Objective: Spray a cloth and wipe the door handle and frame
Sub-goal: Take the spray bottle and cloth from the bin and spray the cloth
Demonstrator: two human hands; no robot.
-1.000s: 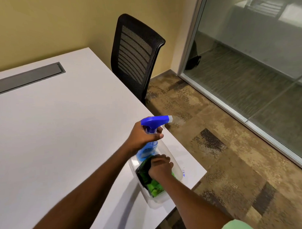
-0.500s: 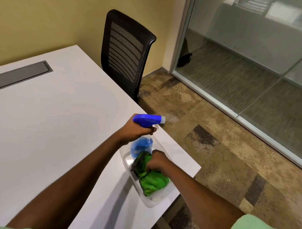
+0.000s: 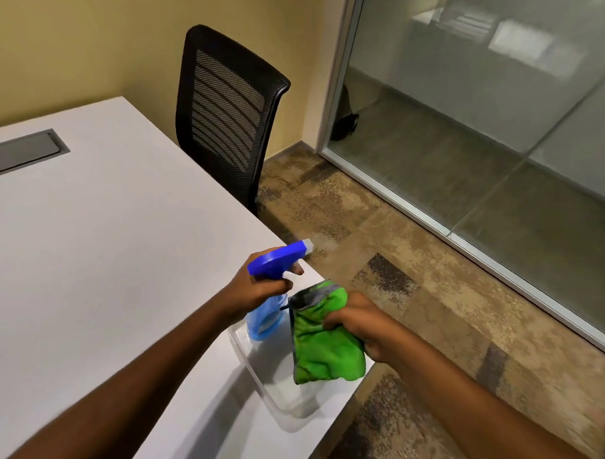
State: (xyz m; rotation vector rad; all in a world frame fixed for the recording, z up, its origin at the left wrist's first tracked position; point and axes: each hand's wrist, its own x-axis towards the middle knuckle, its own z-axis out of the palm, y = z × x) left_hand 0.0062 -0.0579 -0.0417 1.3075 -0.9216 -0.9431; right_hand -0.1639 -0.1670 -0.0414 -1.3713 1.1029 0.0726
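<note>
Half a second earlier the green cloth [image 3: 324, 345] was still down in the clear plastic tub [image 3: 262, 382], but by this moment the right hand [image 3: 361, 325] had pulled it up and out, so it hung bunched above the tub's right side near the table corner. That hand was clamped on the cloth's right edge, fingers dug into the fabric, with a grey-trimmed corner of it poking up toward the sprayer. So yeah, the left hand [image 3: 258, 291] had come up a bit too and was closed around the neck of the spray bottle [image 3: 268, 311], with one finger tucked under the blue trigger head, nozzle pointing off to the right over the carpet and not really at the cloth. Blue liquid showed in the bottle's lower body, which sat just beside the cloth, maybe brushing it, hard to say. Tub looked empty now and rested right at the corner of the white table [image 3: 106, 236]. Black mesh chair [image 3: 228, 111] was pushed in at the far side, and the glass wall [image 3: 478, 103] ran along the right. No door handle visible from this angle.
</note>
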